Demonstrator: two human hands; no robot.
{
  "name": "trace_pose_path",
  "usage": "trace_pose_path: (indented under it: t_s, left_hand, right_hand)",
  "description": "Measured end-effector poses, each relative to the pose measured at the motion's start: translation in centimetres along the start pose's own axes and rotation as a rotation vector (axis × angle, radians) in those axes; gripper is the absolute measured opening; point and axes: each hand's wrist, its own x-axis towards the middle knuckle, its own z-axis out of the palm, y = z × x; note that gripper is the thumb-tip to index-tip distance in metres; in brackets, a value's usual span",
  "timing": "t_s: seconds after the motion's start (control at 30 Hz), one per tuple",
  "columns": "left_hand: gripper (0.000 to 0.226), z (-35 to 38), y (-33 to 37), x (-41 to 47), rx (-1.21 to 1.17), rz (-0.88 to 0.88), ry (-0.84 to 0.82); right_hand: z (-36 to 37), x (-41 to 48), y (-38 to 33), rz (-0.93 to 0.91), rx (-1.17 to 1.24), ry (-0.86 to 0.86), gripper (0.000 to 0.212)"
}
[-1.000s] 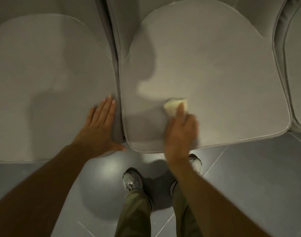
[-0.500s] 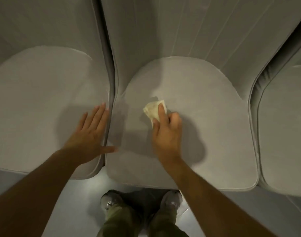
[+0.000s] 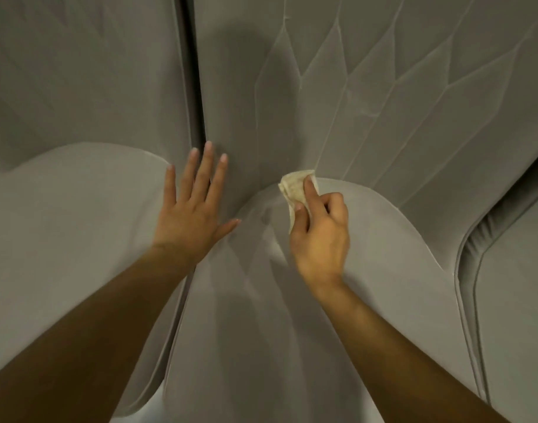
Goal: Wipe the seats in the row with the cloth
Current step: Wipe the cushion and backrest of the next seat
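Note:
Three grey upholstered seats stand side by side. My right hand [image 3: 321, 236] presses a small folded cream cloth [image 3: 295, 187] onto the far end of the middle seat cushion [image 3: 383, 264], right where it meets the quilted backrest [image 3: 383, 102]. The forefinger lies on top of the cloth, and the other fingers are curled. My left hand [image 3: 194, 206] lies flat with fingers spread on the inner edge of the left seat cushion [image 3: 63, 227], beside the gap between the two seats.
A third seat cushion [image 3: 518, 285] fills the right edge, with a padded divider [image 3: 487, 236] between it and the middle seat. A dark vertical gap [image 3: 192, 71] separates the left and middle backrests. A sliver of pale floor [image 3: 151, 410] shows at the bottom.
My right hand has slid the cloth from the front of the middle cushion up to its back edge. My left hand moved forward along the left seat's edge. The view tilted up; my feet left the frame.

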Motion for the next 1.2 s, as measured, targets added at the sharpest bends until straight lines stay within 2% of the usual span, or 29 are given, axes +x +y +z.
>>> trace_pose_path:
  t_s: [0.3, 0.5, 0.6, 0.8, 0.9, 1.07, 1.2]
  left_hand:
    - [0.115, 5.2, -0.6, 3.2, 0.037, 0.02, 0.269]
    - [0.106, 6.6, -1.0, 4.4, 0.108, 0.046, 0.478]
    - [0.108, 6.7, -1.4, 5.0, 0.137, 0.084, 0.506]
    - [0.103, 7.2, -1.6, 5.4, 0.122, 0.112, 0.576]
    - [0.103, 7.4, -1.8, 5.4, 0.116, 0.134, 0.602]
    - [0.104, 7.6, -1.9, 5.6, 0.092, 0.126, 0.586]
    - [0.104, 7.8, -1.7, 5.6, 0.086, 0.117, 0.574]
  right_hand:
    - [5.8, 3.8, 0.1, -0.206, 0.196, 0.216, 0.046]
    - [6.8, 6.7, -2.4, -0.357, 0.34, 0.353, 0.051]
    - [7.6, 8.6, -2.8, -0.44, 0.33, 0.372, 0.048]
    - [11.3, 5.6, 3.3, -0.419, 0.301, 0.172, 0.045]
    - [10.6, 4.8, 5.4, -0.435, 0.271, 0.104, 0.047]
    - [7.1, 8.9, 0.7, -0.462, 0.326, 0.364, 0.054]
    - [8.4, 10.2, -1.1, -0.546, 0.166, 0.386, 0.053]
